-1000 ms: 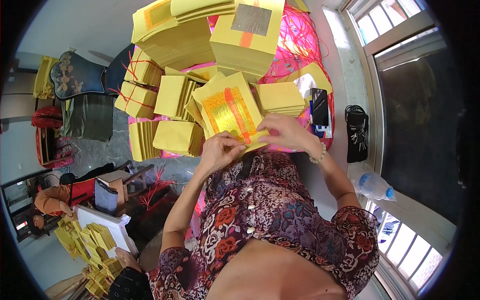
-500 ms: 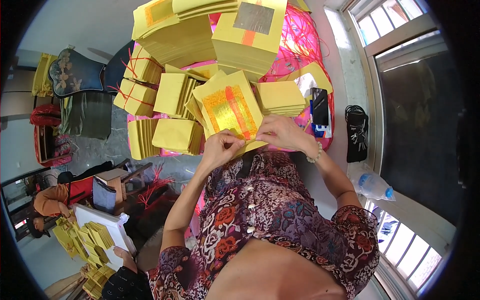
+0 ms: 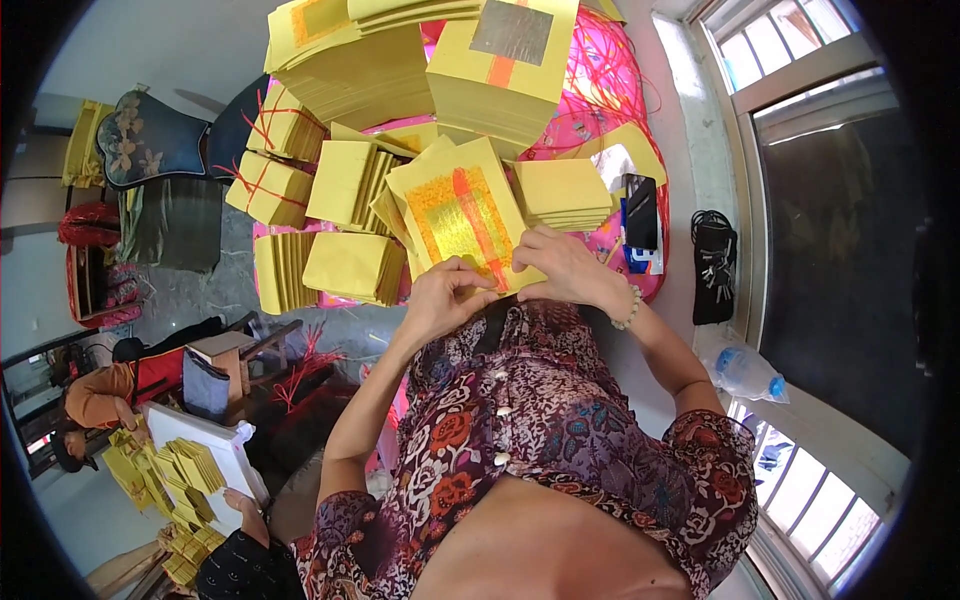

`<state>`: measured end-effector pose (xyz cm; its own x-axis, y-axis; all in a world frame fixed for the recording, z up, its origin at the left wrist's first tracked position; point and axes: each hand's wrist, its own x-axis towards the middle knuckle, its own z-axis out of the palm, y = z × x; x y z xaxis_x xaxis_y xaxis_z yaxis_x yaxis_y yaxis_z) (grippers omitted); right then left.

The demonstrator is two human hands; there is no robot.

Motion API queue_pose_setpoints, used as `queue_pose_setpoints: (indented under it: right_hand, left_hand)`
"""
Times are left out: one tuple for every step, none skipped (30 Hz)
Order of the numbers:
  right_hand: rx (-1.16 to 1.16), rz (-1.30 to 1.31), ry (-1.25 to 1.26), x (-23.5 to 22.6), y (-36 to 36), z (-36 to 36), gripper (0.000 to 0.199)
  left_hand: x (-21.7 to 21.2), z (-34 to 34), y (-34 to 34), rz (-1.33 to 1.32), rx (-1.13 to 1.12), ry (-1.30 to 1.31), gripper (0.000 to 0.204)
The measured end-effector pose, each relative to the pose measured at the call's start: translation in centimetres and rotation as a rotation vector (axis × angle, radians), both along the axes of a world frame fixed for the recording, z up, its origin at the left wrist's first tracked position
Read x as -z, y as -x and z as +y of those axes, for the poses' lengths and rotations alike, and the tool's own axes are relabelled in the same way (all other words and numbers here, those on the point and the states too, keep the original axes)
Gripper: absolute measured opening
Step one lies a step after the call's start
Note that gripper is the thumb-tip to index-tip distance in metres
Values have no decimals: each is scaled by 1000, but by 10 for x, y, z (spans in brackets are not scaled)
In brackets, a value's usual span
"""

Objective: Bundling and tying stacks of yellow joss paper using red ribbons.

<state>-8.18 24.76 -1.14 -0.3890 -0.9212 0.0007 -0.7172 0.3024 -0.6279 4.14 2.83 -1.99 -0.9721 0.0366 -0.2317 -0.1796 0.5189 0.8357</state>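
Note:
A yellow paper sheet (image 3: 455,215) with an orange-and-gold printed square and a red stripe lies before me, its near edge at my waist. At that edge's left part, my left hand (image 3: 450,300) pinches the paper between thumb and fingers. My right hand (image 3: 565,270), with a beaded bracelet at the wrist, grips the same edge a little to the right, fingers bent over it. The near edge looks folded up between the two hands. Folded yellow paper bundles (image 3: 350,265) stand left of the sheet, and another folded stack (image 3: 563,193) lies to its right.
Tall yellow paper stacks (image 3: 500,80) rise behind the sheet. Red strings (image 3: 610,70) trail over the pink cover. A black phone (image 3: 640,210) lies at right, before a sill with a black pouch (image 3: 713,270) and a plastic bottle (image 3: 748,373). Other people handle paper at a white table (image 3: 225,465), lower left.
The near edge of the sheet has been folded over further. My hands have shifted slightly, the left a bit closer to the right, and the fingers now curl over the edge.

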Motion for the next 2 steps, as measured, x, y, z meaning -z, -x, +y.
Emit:
queue_pose_setpoints:
  right_hand:
    - [-4, -5, -11, 1, 0, 0, 36]
    - [-8, -11, -22, 1, 1, 0, 37]
  left_hand:
    - [-3, 0, 0, 0, 31, 43, 19]
    - [-2, 0, 0, -1, 32, 42, 19]
